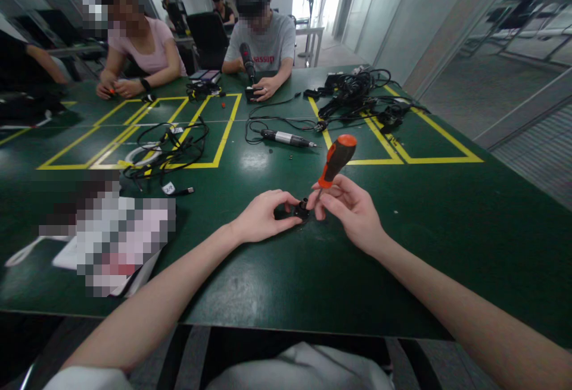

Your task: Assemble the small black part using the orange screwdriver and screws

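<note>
My left hand [268,216] rests on the green table and pinches a small black round part [303,210] between thumb and fingers. The part has a short upright tube; its finer details are too small to make out. Just to its right, my right hand [351,206] grips a screwdriver [338,161] with an orange and dark grey handle. The fingers hold it by the shaft just below the handle, which leans up and to the right. Its tip is hidden behind my fingers, so contact with the black part cannot be made out.
A silver and black electric screwdriver [288,139] lies ahead with its cord. Tangled black cables [172,146] are to the left, and a larger cable heap [355,95] is at the far right. Yellow tape marks the green table [250,283]. Across it, a person [263,39] holds a power tool.
</note>
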